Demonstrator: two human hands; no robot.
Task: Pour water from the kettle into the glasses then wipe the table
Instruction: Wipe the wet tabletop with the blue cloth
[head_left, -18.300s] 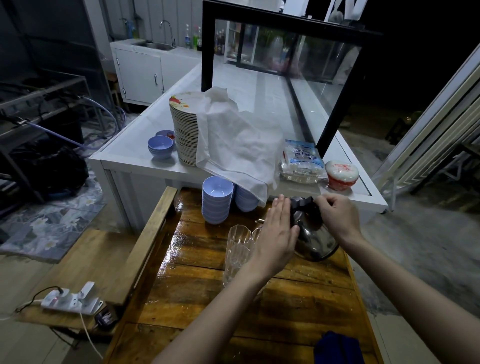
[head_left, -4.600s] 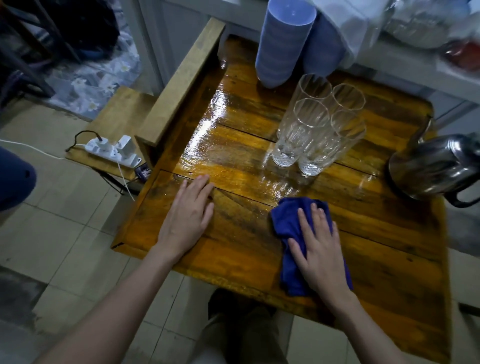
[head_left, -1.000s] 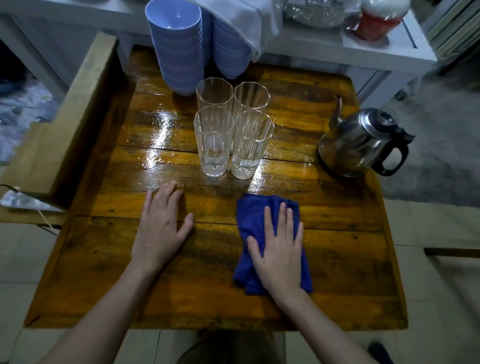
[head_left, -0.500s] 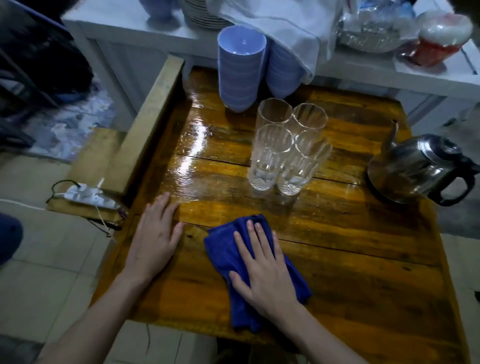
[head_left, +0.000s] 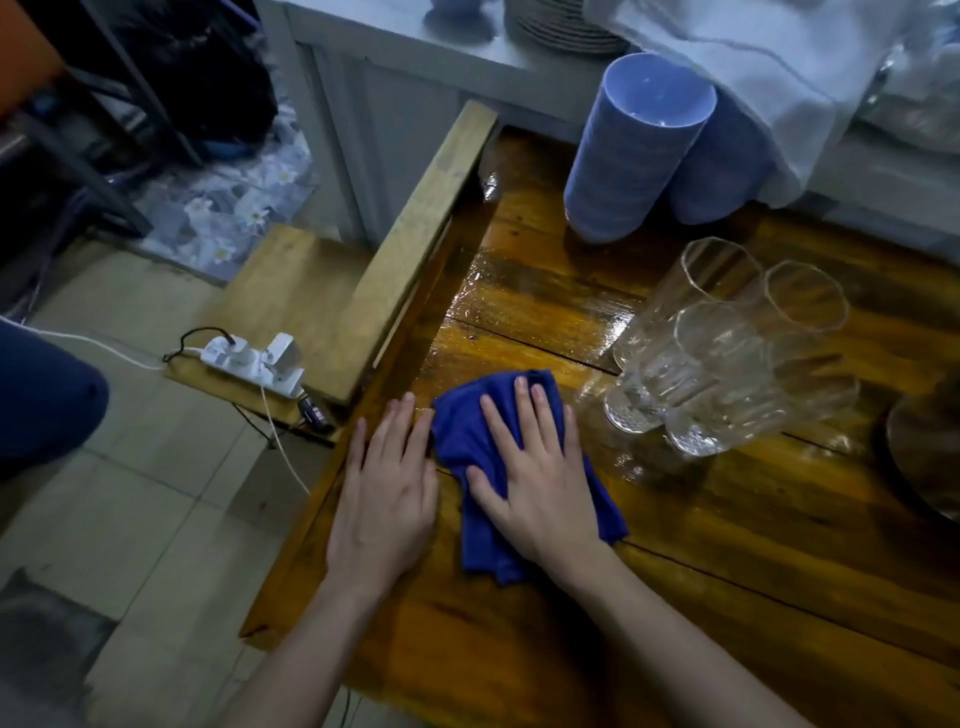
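A blue cloth (head_left: 470, 421) lies on the wet wooden table (head_left: 727, 545) near its left edge. My right hand (head_left: 535, 478) presses flat on the cloth with fingers spread. My left hand (head_left: 387, 493) rests flat on the bare wood just left of it, touching the cloth's edge. Several clear glasses (head_left: 727, 353) stand bunched together to the right of the cloth, a little water in their bottoms. Only the dark base of the steel kettle (head_left: 922, 457) shows at the right edge.
Two stacks of blue bowls (head_left: 631, 156) stand at the table's back, under a white cloth (head_left: 753, 52) hanging from the white counter. A wooden bench (head_left: 291, 291) with a power strip (head_left: 254, 361) sits left of the table, over tiled floor.
My right hand has slid the blue cloth left and forward until it meets my left hand. The view has swung left, pushing the kettle almost out of sight.
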